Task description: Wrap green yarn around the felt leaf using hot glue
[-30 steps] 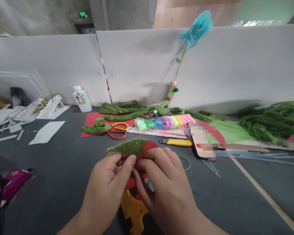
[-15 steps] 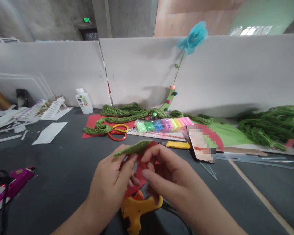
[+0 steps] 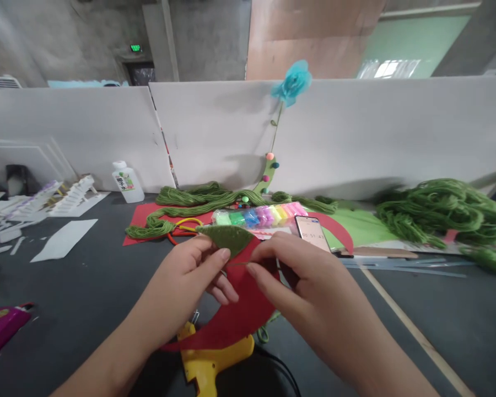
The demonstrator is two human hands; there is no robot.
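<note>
Dark tabletop point(image 3: 91, 292); seemingly above it, red crescent point(image 3: 252, 303) (green-wrapped end point(image 3: 230, 237)) between hands point(image 3: 186, 270) point(image 3: 310, 281).

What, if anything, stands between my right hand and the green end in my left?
Nothing visible blocks it; only a thin yarn, pinched in your right hand, runs toward the green end in your left hand.

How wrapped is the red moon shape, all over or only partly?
Partly: green yarn covers the end at the left hand; what else shows of the red shape is bare.
</note>
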